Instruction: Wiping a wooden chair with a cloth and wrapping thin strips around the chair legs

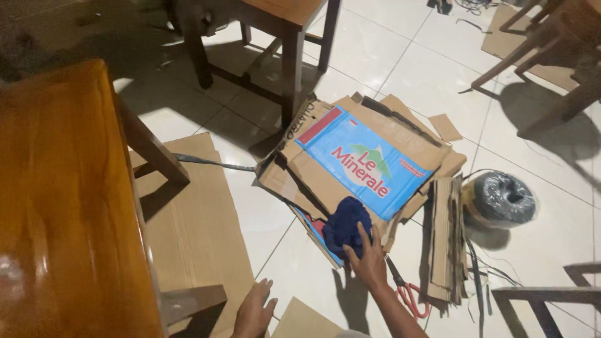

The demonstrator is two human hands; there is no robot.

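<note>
Right hand (370,263) gripping dark blue cloth (345,226), fingers curled around it, cloth sitting on flattened cardboard boxes (313,181) on floor (432,75). Left hand (253,311) resting loose, fingers spread, holding nothing, beside cardboard sheet (194,225). Red-handled scissors (410,297) half hiding behind right wrist. Black cord roll (501,199) sitting nearby.

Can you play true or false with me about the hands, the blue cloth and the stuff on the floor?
1. The right hand touches a dark blue cloth. True.
2. The cloth lies on a wooden table. False: it lies on flattened cardboard boxes on the tiled floor.
3. Red-handled scissors lie beside the right hand. True.
4. The left hand holds the scissors. False: it is empty, near a flat cardboard sheet.
5. A black coiled roll sits right of the cardboard strips. True.
</note>
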